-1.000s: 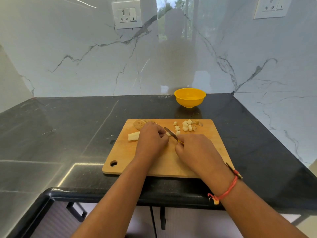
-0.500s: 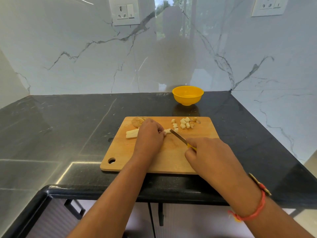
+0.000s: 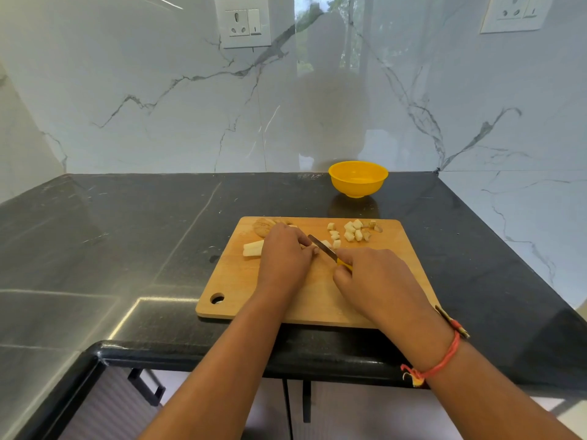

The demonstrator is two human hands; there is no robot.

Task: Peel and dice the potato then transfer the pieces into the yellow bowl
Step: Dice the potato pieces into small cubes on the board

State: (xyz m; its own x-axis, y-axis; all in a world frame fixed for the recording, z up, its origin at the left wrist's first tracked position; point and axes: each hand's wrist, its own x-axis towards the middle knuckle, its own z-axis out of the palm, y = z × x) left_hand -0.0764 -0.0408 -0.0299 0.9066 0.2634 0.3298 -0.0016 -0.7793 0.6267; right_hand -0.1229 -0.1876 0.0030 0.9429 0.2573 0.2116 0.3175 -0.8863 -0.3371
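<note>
On the wooden cutting board point(image 3: 241, 281) my left hand point(image 3: 284, 255) holds down a peeled potato strip point(image 3: 253, 248), most of it hidden under the fingers. My right hand point(image 3: 374, 281) grips a yellow-handled knife point(image 3: 322, 246), its blade angled toward my left fingertips. Several diced potato pieces point(image 3: 352, 231) lie at the board's far right. A pile of brown peel point(image 3: 263, 225) sits at the far left of the board. The yellow bowl point(image 3: 358, 178) stands behind the board by the wall, with nothing visible inside.
The board lies on a black stone counter point(image 3: 127, 233) with its front edge just below the board. Marble walls close the back and right side. Two wall sockets point(image 3: 243, 20) hang above. Cabinet handles show under the counter.
My right hand drew back toward me with the knife, then moved it in again toward my left fingertips. The left hand stayed on the potato strip.
</note>
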